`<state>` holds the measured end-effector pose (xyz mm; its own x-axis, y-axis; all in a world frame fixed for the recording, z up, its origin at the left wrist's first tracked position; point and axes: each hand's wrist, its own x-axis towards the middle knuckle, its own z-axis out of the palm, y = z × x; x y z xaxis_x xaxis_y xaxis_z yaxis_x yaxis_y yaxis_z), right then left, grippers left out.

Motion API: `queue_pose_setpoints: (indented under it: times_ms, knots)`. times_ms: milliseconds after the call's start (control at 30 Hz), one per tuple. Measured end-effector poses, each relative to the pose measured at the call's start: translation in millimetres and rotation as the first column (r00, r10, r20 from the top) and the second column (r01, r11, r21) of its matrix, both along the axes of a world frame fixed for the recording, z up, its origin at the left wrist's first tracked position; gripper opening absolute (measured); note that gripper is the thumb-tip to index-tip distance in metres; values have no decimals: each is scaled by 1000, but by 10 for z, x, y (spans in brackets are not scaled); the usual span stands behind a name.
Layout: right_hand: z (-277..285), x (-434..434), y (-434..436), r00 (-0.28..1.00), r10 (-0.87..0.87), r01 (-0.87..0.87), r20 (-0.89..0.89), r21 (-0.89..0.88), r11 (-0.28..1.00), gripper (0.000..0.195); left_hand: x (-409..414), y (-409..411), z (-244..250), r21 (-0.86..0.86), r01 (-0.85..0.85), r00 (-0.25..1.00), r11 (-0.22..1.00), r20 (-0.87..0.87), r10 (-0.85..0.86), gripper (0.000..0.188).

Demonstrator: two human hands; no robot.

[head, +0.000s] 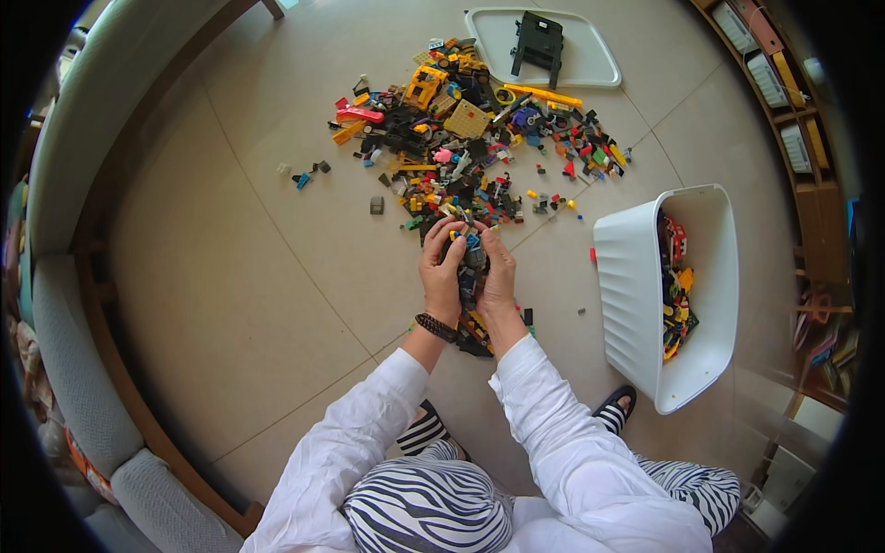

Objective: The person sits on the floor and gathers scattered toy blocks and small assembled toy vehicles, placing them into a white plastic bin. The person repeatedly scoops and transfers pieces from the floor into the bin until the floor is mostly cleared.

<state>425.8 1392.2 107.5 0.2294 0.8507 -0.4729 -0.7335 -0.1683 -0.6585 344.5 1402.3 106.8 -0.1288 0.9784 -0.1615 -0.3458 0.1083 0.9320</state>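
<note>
Between them, my left hand (441, 273) and my right hand (496, 273) cup a clump of small plastic building bricks (473, 259), mostly dark grey with some blue and yellow. A dark beaded bracelet (435, 327) circles my left wrist. Just beyond my fingertips spreads a large loose heap of mixed building bricks (442, 162) on the tiled floor. More bricks (477, 345) lie below my hands, partly hidden by my wrists. A tan studded plate (468, 119) and a yellow brick piece (425, 86) stand out in the heap.
To the right a white plastic bin (629, 297) lies on its side with bricks inside. A white lid (588, 55) at the back bears a black plastic frame (539, 45). A grey sofa (83, 345) borders the left; shelves (781, 90) line the right. My striped sandals (612, 415) rest on the floor.
</note>
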Motion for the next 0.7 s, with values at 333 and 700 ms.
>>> queue_pose_setpoints:
  times_ms: [333, 700]
  knots:
    - [1041, 515, -42, 984, -178, 174, 16, 160, 972, 36, 537, 112, 1153, 172, 127, 990, 977, -88, -114, 24]
    - [2111, 2467, -804, 737, -667, 626, 111, 260, 735, 60, 2980, -357, 1929, 332, 529, 816, 781, 53, -575, 24]
